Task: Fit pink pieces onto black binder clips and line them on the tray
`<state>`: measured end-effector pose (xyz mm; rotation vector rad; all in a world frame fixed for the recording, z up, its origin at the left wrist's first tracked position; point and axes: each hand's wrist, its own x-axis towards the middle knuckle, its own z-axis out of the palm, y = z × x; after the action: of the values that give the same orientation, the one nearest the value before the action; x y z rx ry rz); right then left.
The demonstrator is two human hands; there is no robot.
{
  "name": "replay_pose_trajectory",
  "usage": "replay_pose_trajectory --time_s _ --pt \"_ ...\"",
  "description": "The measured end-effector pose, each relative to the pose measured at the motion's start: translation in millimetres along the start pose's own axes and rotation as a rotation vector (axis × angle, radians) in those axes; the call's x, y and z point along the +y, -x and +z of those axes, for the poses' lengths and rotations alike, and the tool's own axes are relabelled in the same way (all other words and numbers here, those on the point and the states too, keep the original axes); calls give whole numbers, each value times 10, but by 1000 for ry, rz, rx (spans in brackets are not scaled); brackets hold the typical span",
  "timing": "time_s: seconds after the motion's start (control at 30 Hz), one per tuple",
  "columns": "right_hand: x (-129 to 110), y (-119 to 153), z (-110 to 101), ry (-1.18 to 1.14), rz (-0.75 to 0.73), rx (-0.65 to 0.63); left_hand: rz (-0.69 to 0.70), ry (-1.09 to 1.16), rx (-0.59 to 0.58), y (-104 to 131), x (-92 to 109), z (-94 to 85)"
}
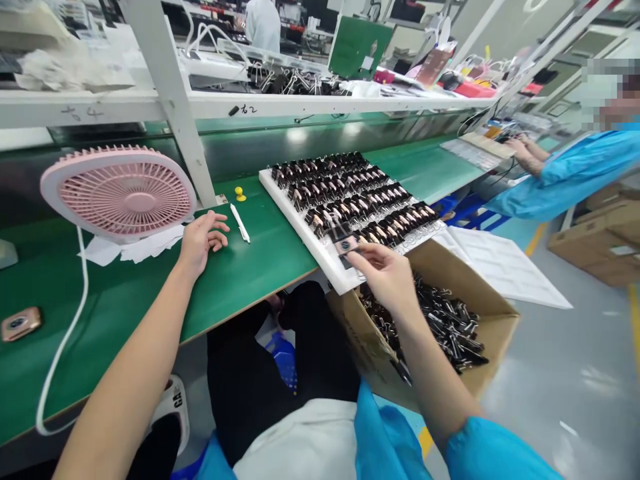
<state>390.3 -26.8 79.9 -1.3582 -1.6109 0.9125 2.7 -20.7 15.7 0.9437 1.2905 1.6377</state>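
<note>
My right hand (387, 277) pinches a small rose-gold device (347, 246) with a dark round spot on its face, and a black binder clip seems to be on it. It is at the near left corner of a white foam tray (327, 263), which holds rows of similar clipped devices (345, 193). My left hand (203, 243) hovers over the green bench with its fingers apart and loosely bent, holding nothing. Nearest to it are a white pen (241, 224) and a pink fan (120, 193). Another rose-gold device (21, 324) lies at the far left.
A cardboard box (493, 313) full of loose black binder clips (450, 320) stands below my right forearm. White foam sheets (510, 267) lie behind it. The fan's white cable (65, 347) crosses the bench (250, 273). A co-worker in a blue sleeve (575, 180) sits at the right.
</note>
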Motion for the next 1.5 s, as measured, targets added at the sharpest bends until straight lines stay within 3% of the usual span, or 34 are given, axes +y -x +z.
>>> replay_pose_trajectory --time_s 0.07,0.17,0.33,0.5,0.8,0.97,1.1,1.23,1.3,1.37,1.43,1.5 --pt "132 -54 -224 252 -32 110 0 -6 -2 5 -2 6" --pt "274 -99 -352 538 -65 144 0 -9 -7 15 2 13" --pt "328 -146 -251 844 -141 92 9 -16 -2 14 0 9" --pt "370 -251 -133 980 -171 86 14 -33 -8 5 1 8" --pt "505 -193 -90 994 -266 132 22 -61 -13 13 9 27" --pt "522 -72 -157 870 -290 175 21 -52 -15 11 17 20" --pt "631 -7 -471 663 -284 308 12 -72 -4 2 28 23" --pt "1122 -92 -1030 625 -66 486 20 -91 -9 -18 6 23" --pt "1497 -156 -1307 713 116 419 36 -127 -11 -35 -18 23" --pt "1886 -202 -1501 806 314 245 55 -193 -15 -47 -41 27" --pt "2231 -234 -1563 887 483 5 72 -258 -8 -37 -52 34" --pt "2503 -262 -1491 942 582 -207 81 -296 13 12 -47 44"
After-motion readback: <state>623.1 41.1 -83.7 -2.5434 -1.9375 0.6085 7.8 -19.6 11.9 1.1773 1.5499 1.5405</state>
